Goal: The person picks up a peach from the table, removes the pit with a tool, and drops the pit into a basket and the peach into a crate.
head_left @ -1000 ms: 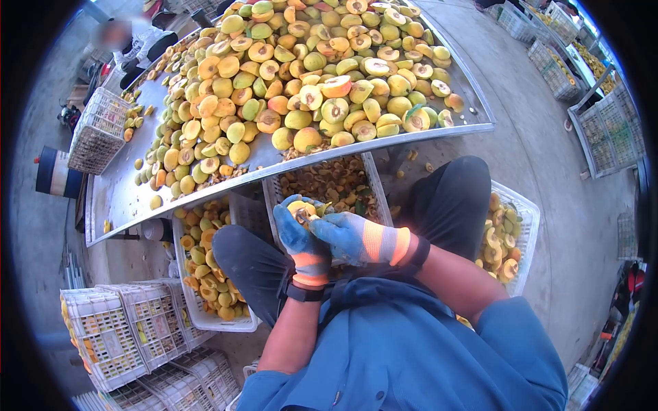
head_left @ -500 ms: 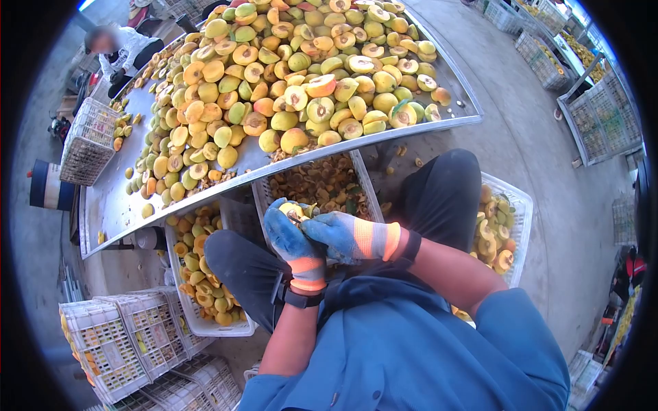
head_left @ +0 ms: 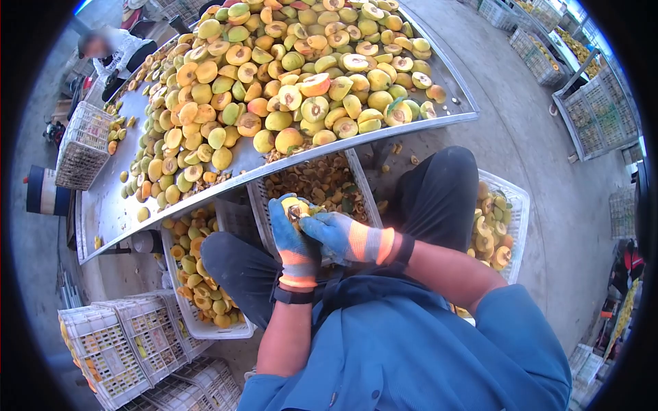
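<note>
My left hand (head_left: 291, 240), in a blue and orange glove, holds a yellow fruit half (head_left: 295, 208) above a crate of pits and scraps (head_left: 255, 198). Close against it, my right hand (head_left: 346, 236), gloved alike, is closed on something dark and thin at the fruit; its shape is mostly hidden by the fingers. Halved fruits (head_left: 274, 89) lie heaped on the metal table (head_left: 439, 122) in front of my knees.
A crate of fruit halves (head_left: 243, 330) stands by my left leg, another (head_left: 519, 226) by my right. Stacked crates (head_left: 113, 349) are at lower left. Across the table, a person (head_left: 120, 51) sits near an upright crate (head_left: 83, 147). More crates (head_left: 600, 113) stand at right.
The whole view has shifted slightly. Both hands stay together at the fruit, whose cut face with its brown hollow now shows more clearly in my left hand.
</note>
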The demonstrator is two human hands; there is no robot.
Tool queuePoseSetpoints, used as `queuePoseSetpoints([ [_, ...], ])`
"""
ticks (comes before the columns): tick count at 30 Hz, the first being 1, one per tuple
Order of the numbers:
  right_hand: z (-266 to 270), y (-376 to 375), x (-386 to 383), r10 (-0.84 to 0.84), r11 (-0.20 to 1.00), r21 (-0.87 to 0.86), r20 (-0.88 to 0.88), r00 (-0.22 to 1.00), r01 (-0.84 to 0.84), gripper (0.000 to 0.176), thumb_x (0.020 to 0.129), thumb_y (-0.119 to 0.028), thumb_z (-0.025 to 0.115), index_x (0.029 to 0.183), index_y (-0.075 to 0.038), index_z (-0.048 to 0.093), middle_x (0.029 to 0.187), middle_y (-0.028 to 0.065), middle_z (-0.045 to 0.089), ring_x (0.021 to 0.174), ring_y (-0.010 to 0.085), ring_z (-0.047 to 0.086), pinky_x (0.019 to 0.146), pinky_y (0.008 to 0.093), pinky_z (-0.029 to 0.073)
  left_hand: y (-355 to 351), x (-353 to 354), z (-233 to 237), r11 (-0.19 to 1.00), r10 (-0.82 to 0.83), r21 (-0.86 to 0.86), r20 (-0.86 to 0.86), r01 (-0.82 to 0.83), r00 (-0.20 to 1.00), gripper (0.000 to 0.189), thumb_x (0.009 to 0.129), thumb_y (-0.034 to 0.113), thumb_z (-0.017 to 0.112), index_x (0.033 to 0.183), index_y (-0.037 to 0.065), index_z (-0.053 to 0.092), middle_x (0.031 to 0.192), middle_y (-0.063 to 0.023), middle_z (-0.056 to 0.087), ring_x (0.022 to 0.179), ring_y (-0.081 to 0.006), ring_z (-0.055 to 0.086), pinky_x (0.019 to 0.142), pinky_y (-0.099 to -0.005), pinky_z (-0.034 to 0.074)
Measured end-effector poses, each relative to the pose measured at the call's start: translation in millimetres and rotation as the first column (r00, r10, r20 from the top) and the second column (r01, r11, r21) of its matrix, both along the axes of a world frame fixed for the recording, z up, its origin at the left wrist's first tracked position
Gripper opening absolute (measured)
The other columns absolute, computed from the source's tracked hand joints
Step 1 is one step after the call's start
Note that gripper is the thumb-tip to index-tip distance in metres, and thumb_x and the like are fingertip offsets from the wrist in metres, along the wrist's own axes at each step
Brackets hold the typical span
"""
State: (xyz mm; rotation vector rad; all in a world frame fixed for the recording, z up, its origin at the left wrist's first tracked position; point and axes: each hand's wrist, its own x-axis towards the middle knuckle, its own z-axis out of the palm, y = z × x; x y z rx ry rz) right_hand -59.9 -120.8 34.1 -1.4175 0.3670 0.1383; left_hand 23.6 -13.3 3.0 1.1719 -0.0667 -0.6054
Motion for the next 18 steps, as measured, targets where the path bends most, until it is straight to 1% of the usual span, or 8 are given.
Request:
queuePoseSetpoints([
  [4, 6.6, 9.3, -1.0, -0.090, 0.956, 0.269, -0.106, 0.990, 0.116, 0.043, 0.110, -0.044, 0.054, 0.115, -0.005, 0.073, 0.086, -0.0002, 0.066, 0.072, 0.0076, 0.058, 0.062, 0.0259, 0.046, -5.5, -8.3, 9.0, 0.996, 0.088, -0.020, 0.069, -0.087, 0.994, 0.050, 0.114, 0.051, 0.038, 0.128, 0.006, 0.055, 0.106, -0.0075, 0.062, 0.097, -0.0209, 0.064, 0.090, -0.0366, 0.059],
  [7, 23.4, -3.7, -6.8, 0.042, 0.928, 0.370, -0.207, 0.977, 0.039, 0.044, 0.111, -0.047, 0.054, 0.117, -0.008, 0.073, 0.085, -0.0015, 0.062, 0.072, 0.0058, 0.054, 0.061, 0.0227, 0.043, 2.9, -11.2, -10.6, 0.987, 0.042, 0.122, 0.420, -0.102, 0.907, 0.029, 0.111, 0.026, 0.052, 0.130, 0.004, 0.054, 0.108, -0.0092, 0.061, 0.099, -0.0202, 0.063, 0.092, -0.0354, 0.057],
  [8, 17.4, -4.0, -5.8, 0.037, 0.939, 0.343, -0.167, 0.985, 0.022, 0.040, 0.110, -0.042, 0.055, 0.118, -0.007, 0.072, 0.088, 0.0012, 0.064, 0.074, 0.0098, 0.058, 0.063, 0.0253, 0.046, 2.6, -11.3, -12.2, 0.975, 0.027, 0.172, 0.531, -0.139, 0.847, 0.026, 0.110, 0.020, 0.054, 0.130, 0.003, 0.053, 0.108, -0.0096, 0.061, 0.099, -0.0203, 0.063, 0.092, -0.0350, 0.056],
  [10, 2.8, -0.8, -4.4, 0.032, 0.957, 0.291, -0.086, 0.996, -0.005, 0.033, 0.109, -0.033, 0.058, 0.121, -0.004, 0.068, 0.093, 0.0066, 0.067, 0.078, 0.0177, 0.065, 0.067, 0.0303, 0.051, 5.9, -11.3, -14.8, 0.979, 0.024, 0.167, 0.487, -0.120, 0.873, 0.029, 0.102, 0.007, 0.061, 0.129, 0.002, 0.053, 0.108, -0.0107, 0.061, 0.099, -0.0212, 0.063, 0.091, -0.0342, 0.054],
  [11, -14.2, -2.9, -4.1, 0.069, 0.997, -0.033, 0.114, 0.991, -0.065, 0.035, 0.110, -0.034, 0.054, 0.122, -0.004, 0.068, 0.099, 0.0084, 0.069, 0.087, 0.0213, 0.066, 0.075, 0.0330, 0.051, 7.4, -10.6, -14.0, 0.962, -0.019, 0.233, 0.575, -0.142, 0.818, 0.031, 0.100, 0.006, 0.063, 0.129, 0.002, 0.053, 0.108, -0.0107, 0.061, 0.098, -0.0212, 0.063, 0.091, -0.0341, 0.054],
  [13, -46.1, -8.1, -5.8, 0.309, 0.771, -0.636, 0.409, 0.858, 0.026, 0.040, 0.111, -0.035, 0.046, 0.123, -0.004, 0.069, 0.112, 0.0119, 0.072, 0.103, 0.0285, 0.068, 0.091, 0.0385, 0.051, 8.6, -11.1, -8.1, 0.941, -0.074, 0.295, 0.657, -0.166, 0.750, 0.033, 0.096, 0.005, 0.066, 0.127, 0.002, 0.054, 0.107, -0.0106, 0.062, 0.097, -0.0209, 0.063, 0.090, -0.0340, 0.054],
  [15, -32.9, -10.4, -5.7, 0.285, 0.864, -0.500, 0.389, 0.876, -0.059, 0.030, 0.102, -0.018, 0.054, 0.124, 0.000, 0.062, 0.116, 0.0225, 0.068, 0.105, 0.0425, 0.067, 0.091, 0.0456, 0.054, 6.3, -11.2, 4.1, 0.943, -0.089, 0.296, 0.667, -0.153, 0.740, 0.036, 0.091, 0.004, 0.068, 0.124, 0.003, 0.055, 0.105, -0.0103, 0.062, 0.096, -0.0203, 0.063, 0.089, -0.0340, 0.053],
  [18, -27.5, -17.2, -6.6, 0.342, 0.857, -0.496, 0.347, 0.873, -0.139, 0.026, 0.100, -0.010, 0.056, 0.123, 0.003, 0.059, 0.119, 0.0273, 0.066, 0.107, 0.0481, 0.066, 0.091, 0.0485, 0.055, 10.5, -1.9, -7.0, 0.941, -0.143, 0.331, 0.585, -0.074, 0.798, 0.033, 0.090, 0.004, 0.069, 0.120, 0.003, 0.056, 0.102, -0.0091, 0.063, 0.094, -0.0199, 0.063, 0.087, -0.0333, 0.053],
])
